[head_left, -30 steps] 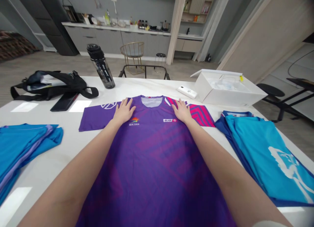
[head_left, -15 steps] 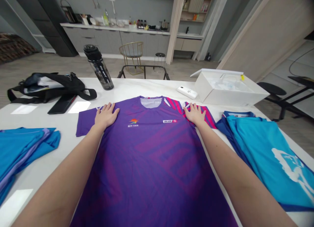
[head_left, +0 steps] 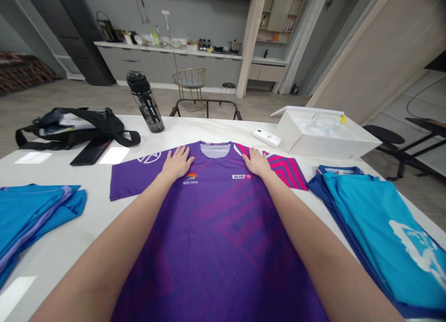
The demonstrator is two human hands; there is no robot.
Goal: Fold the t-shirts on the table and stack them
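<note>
A purple T-shirt (head_left: 216, 220) lies spread on the white table, its collar at the far side and its sleeves out to both sides. The sleeve on the right carries pink stripes. My left hand (head_left: 177, 162) rests flat on the left shoulder of the shirt, fingers spread, just left of the collar. On the opposite shoulder lies my right hand (head_left: 257, 161), also flat with its fingers apart. Neither hand grips the cloth. The shirt's lower end runs out of view between my forearms.
Folded blue shirts (head_left: 31, 215) lie at the left; a stack of folded shirts (head_left: 369, 210) is at the right. Along the far edge are a black bag (head_left: 76, 124), a phone (head_left: 89, 152), a bottle (head_left: 148, 106), a white device (head_left: 266, 138) and a white box (head_left: 334, 143).
Both hands have slid inward over the shoulders toward the collar, uncovering more of each sleeve. The left sleeve's white emblem now shows. The view has tilted up slightly.
</note>
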